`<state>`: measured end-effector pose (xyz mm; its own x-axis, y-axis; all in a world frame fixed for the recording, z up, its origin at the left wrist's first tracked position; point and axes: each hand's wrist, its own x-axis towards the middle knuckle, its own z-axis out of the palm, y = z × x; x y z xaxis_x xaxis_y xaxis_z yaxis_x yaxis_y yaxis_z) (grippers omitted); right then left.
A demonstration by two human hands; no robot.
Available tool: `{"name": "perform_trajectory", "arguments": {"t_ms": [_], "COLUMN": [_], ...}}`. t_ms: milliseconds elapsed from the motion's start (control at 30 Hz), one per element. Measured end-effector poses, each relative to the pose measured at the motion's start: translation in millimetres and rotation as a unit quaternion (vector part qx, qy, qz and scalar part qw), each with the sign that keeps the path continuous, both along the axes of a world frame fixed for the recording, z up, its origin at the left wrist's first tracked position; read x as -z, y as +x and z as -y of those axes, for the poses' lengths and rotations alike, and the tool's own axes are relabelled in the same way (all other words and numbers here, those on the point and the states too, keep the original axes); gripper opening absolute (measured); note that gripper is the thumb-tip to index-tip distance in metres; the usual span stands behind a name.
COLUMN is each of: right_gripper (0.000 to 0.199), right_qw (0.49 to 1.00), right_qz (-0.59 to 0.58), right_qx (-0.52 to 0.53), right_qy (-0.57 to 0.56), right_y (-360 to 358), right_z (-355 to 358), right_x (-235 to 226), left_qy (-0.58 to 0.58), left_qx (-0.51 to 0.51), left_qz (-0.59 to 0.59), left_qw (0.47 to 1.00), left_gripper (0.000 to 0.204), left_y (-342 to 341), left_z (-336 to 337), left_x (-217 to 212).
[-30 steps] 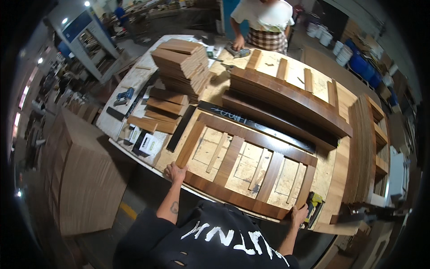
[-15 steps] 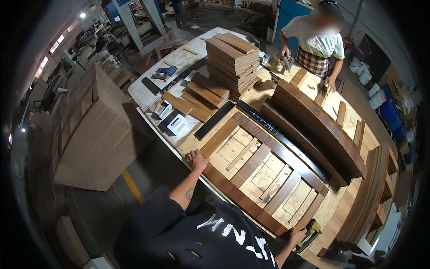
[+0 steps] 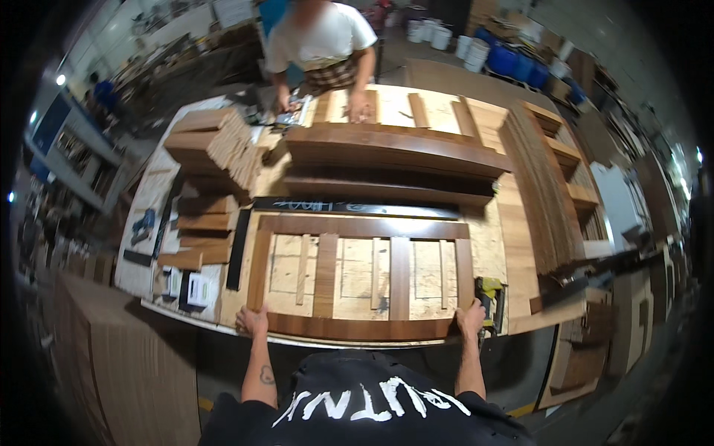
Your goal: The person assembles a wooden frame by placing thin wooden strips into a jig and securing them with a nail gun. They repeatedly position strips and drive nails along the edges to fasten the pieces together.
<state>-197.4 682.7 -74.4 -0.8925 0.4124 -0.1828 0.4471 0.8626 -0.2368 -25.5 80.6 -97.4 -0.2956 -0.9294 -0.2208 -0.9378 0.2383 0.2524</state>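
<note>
A brown wooden frame [image 3: 357,328] with two wide crosspieces lies flat on the worktable before me. My left hand [image 3: 254,320] is closed around its near left corner. At the near right corner, my right hand [image 3: 470,320] grips the frame in the same way. Thin loose-looking wood strips [image 3: 375,273] lie within the frame's openings. Just right of my right hand is a yellow-and-black power tool [image 3: 489,297]. A black straight bar [image 3: 357,209] runs along the frame's far side, and a shorter black bar [image 3: 239,249] lies along its left.
Long brown boards [image 3: 394,149] stand stacked beyond the frame. Piled wood pieces [image 3: 208,145], small boxes [image 3: 198,288] and a blue tool [image 3: 143,225] occupy the table's left. Stacked frames [image 3: 539,186] stand right. Across the table, a co-worker [image 3: 321,44] handles wood pieces.
My view has swung to the right, so the frame now appears level and centred. Both my hands stay on its near corners. The co-worker leans further over the table.
</note>
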Motion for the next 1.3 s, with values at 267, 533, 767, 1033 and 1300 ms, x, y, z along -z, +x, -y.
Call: {"name": "perform_trajectory", "arguments": {"t_ms": [267,533,767,1033,1300], "right_gripper": [0.072,0.071,0.076,0.070,0.069], "right_qw": [0.999,0.999,0.999,0.999,0.998], "right_qz": [-0.025,-0.042,-0.041,-0.038,-0.047], "right_qx": [0.010,0.016,0.005,0.017,0.028], "right_qy": [-0.017,-0.025,-0.003,-0.024,-0.043], "right_y": [13,14,16,12,16], "right_z": [2,6,5,3,5], "right_x": [4,12,10,10,6], "left_qy": [0.000,-0.018,0.009,0.004,-0.016], "left_qx": [0.013,0.013,0.010,0.026,0.059], "left_qz": [0.007,0.003,0.042,0.035,0.046], "left_qw": [1.000,1.000,0.999,0.999,0.997], "left_gripper": [0.084,0.086,0.085,0.088,0.089], "left_y": [1,1,-10,-3,-6], "left_z": [3,11,14,16,36], "left_x": [0,6,2,2,9]}}
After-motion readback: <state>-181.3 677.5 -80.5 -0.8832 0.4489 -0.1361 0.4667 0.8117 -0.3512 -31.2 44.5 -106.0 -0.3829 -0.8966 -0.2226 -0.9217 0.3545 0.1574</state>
